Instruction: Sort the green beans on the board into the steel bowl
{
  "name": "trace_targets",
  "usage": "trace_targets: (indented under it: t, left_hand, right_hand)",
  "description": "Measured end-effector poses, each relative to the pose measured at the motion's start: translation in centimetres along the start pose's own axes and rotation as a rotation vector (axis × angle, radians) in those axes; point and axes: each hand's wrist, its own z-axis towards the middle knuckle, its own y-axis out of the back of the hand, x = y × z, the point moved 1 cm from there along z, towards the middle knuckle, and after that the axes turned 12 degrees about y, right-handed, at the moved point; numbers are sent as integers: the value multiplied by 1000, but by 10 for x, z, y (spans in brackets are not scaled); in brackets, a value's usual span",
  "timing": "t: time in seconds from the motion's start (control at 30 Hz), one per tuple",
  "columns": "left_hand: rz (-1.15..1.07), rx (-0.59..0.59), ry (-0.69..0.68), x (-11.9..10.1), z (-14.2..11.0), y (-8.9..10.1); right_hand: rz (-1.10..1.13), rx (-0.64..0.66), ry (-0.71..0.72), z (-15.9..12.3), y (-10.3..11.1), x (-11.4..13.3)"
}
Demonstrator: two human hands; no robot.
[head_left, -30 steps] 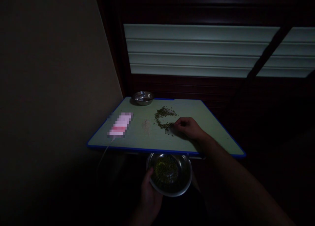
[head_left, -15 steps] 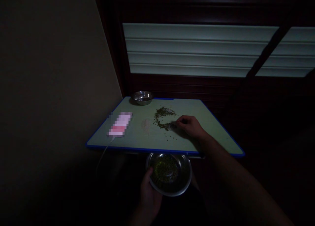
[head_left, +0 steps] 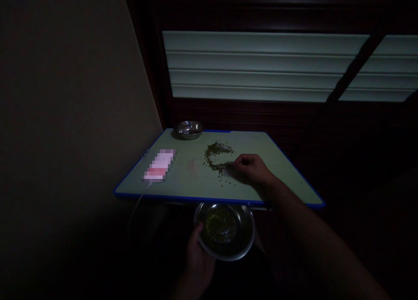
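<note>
Head view: green beans [head_left: 211,151] lie in a loose, thin curve at centre frame, on the tabletop [head_left: 173,189], presumably spread so single ones show. Right hand [head_left: 253,167] beside the curve's lower end: grip narrow, fingertips pinched; cannot tell whether anything is between them. Left hand [head_left: 199,256] holds a metal bowl [head_left: 244,237] of similar beans, lower centre, thumb over rim, likely for steadiness; its position by the front edge puts its mouth near the curve. Pale grains [head_left: 193,166] sit apart, left of the curve. Outward: second bowl [head_left: 189,136], upper left of tabletop; phone [head_left: 160,165] with cable [head_left: 139,203], left of centre.
</note>
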Motion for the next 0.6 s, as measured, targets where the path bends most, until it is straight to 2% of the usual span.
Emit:
trace_targets:
  t: [0.4, 0.6]
  left_hand:
    - [-2, -6, -6, 1, 1, 0]
    - [12, 8, 3, 2, 3, 2]
  right_hand:
    - [-35, -21, 11, 1, -2, -6]
    - [23, 23, 22, 0, -3, -2]
